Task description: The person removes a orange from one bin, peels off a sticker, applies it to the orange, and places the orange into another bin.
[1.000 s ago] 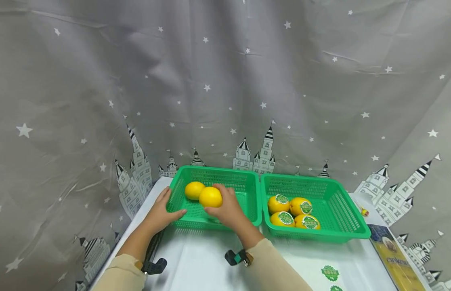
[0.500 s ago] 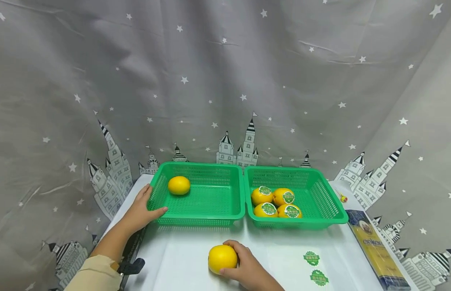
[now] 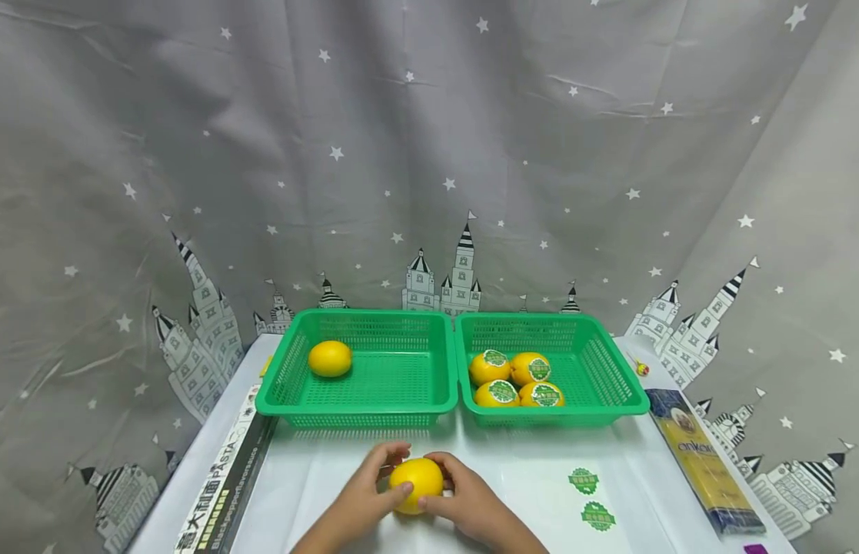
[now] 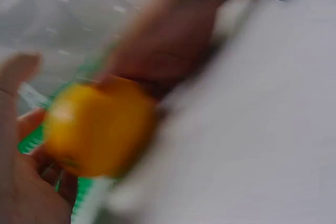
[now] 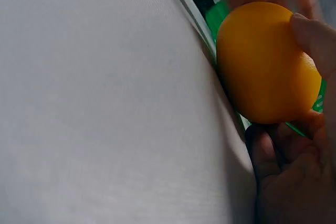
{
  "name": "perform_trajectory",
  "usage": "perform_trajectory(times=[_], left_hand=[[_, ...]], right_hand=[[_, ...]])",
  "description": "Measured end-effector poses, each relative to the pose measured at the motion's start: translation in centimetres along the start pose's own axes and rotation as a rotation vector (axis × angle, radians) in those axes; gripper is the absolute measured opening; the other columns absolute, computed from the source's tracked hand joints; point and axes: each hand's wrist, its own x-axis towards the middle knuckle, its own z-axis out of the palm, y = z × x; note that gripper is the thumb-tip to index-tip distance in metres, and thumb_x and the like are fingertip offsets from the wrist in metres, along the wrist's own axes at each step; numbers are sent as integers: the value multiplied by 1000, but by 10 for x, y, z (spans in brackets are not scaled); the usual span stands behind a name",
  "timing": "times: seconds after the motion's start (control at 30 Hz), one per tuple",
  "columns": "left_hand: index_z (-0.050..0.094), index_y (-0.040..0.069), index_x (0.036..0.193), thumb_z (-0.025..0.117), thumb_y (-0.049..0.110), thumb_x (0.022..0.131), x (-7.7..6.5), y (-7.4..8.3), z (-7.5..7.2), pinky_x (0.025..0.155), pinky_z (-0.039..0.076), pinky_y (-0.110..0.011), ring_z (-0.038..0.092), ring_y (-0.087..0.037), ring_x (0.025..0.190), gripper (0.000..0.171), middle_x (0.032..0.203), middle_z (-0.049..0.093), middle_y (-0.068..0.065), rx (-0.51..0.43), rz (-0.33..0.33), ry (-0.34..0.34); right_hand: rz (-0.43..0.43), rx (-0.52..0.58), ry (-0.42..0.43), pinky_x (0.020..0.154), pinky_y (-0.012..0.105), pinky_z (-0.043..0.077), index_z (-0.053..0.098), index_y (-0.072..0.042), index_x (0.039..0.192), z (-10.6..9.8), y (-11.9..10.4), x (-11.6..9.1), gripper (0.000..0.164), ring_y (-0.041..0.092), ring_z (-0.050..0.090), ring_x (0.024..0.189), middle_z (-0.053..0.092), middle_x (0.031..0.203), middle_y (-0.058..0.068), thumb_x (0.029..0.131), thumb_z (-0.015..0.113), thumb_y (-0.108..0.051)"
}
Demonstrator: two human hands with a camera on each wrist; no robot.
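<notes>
Fingers of left hand (image 3: 365, 490) spread loosely at left side of lemon (image 3: 418, 481), thumb apart from skin. Lemon is about midway between left and right edges of table (image 3: 306, 469); probably firm, light, smooth, may roll: better hold around widest part. Right hand (image 3: 468, 496) grips right side.

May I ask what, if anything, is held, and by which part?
A yellow fruit, by its right side in the right grip; for the left grip, I cannot tell.
</notes>
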Motion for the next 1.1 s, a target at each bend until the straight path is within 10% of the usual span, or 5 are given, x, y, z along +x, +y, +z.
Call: perform_trajectory(times=[0.33, 0.57, 0.77, 1.1], left_hand=[[50, 25, 143, 83, 45, 88, 3, -34, 19, 117, 40, -47, 48, -26, 136, 67, 148, 45, -1, 115, -11, -83], [51, 25, 143, 84, 44, 86, 1, -34, 22, 121, 36, -48, 47, -26, 139, 68, 147, 46, 1, 144, -1, -67], [52, 24, 143, 85, 42, 86, 0, -33, 16, 120, 33, -57, 46, -29, 141, 68, 150, 46, -3, 111, -21, -56], [53, 23, 142, 86, 39, 86, -2, -34, 21, 119, 40, -37, 49, -28, 138, 67, 149, 48, -4, 89, -25, -54]], right_hand=[[12, -33, 128, 82, 30, 58, 52, -12, 149, -20, -5, -13, 64, 16, 66, 103, 68, 124, 4, 95, 77, -36], [201, -518, 508, 70, 34, 51, 73, -11, 106, -118, 18, -62, 20, 12, 58, 75, 64, 84, -3, 92, 78, -24], [590, -693, 316, 86, 54, 56, 65, 1, 126, -179, 38, -82, 54, 34, 66, 97, 65, 104, 18, 89, 84, -34], [615, -630, 339, 82, 49, 56, 57, 7, 131, -184, 59, -87, 60, 25, 63, 86, 65, 94, 10, 88, 85, -24]])
